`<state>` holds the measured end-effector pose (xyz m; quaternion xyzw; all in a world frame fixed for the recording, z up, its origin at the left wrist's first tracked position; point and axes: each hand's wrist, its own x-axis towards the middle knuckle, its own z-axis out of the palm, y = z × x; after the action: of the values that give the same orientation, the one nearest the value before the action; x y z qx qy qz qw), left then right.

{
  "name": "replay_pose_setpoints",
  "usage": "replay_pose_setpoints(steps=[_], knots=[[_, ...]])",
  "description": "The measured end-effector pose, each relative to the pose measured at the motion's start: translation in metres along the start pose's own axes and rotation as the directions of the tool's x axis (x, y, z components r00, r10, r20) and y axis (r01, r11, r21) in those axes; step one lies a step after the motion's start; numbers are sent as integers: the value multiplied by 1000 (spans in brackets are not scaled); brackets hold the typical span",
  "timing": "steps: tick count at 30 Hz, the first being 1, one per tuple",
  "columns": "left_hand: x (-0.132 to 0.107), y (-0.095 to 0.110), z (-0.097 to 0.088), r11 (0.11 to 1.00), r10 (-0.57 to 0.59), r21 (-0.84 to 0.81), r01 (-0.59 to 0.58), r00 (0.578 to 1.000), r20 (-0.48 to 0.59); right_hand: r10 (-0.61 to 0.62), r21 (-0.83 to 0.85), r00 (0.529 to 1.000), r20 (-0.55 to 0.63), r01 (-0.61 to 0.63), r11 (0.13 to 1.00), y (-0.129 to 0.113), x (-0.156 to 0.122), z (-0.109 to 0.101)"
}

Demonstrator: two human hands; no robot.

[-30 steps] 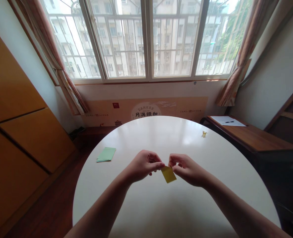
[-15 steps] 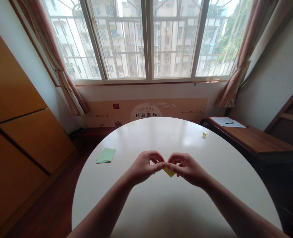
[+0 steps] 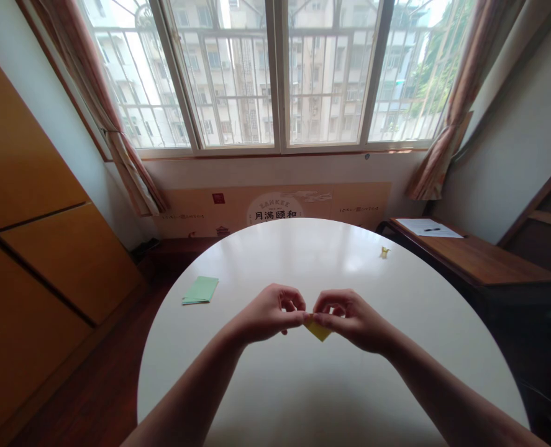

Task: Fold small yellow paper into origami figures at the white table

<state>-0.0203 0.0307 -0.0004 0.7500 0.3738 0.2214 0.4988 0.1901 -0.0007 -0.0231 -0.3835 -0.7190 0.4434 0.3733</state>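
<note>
Two hands, left hand (image 3: 273, 315) and right hand (image 3: 350, 318), are meeting over the white counter (image 3: 303, 391), pinching one small yellow paper (image 3: 321, 331) between them. The left grip is pressing thumb against fingers at the upper left corner; the right grip is clasping the upper edge, its thumb lying on the near face. Fingertips behind are partly hiding, so any fold is hard to make out. One corner is pointing down towards the person. Green sheets (image 3: 201, 289) are lying left, well apart from the hands; a tiny yellow figure (image 3: 384, 252) is sitting near the far right edge. Beyond it, a pen (image 3: 432, 230) is resting on a white sheet (image 3: 412, 226).
</note>
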Motion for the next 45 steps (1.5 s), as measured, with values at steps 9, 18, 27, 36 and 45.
replay_pose_setpoints(steps=[9, 18, 27, 36, 45], knots=[[-1, 4, -10, 1000, -17, -4, 17, 1000, -23, 19, 58, 1000, -6, -19, 998, 0, 1, -4], [-1, 4, -11, 999, -36, -21, 35, 999, -31, 25, 4, 999, -45, -25, 1000, 2, 1, -2], [0, 0, -18, 999, 21, -30, -27, 980, -199, 38, -11, 981, -188, -41, 999, 12, 7, -11], [6, -3, 9, 949, 153, 302, -88, 968, -199, 12, -74, 991, -136, -22, 997, 15, 7, -5], [12, -14, 21, 998, -35, -52, 19, 943, -330, 255, 337, 955, -153, -192, 922, 15, 10, -1]])
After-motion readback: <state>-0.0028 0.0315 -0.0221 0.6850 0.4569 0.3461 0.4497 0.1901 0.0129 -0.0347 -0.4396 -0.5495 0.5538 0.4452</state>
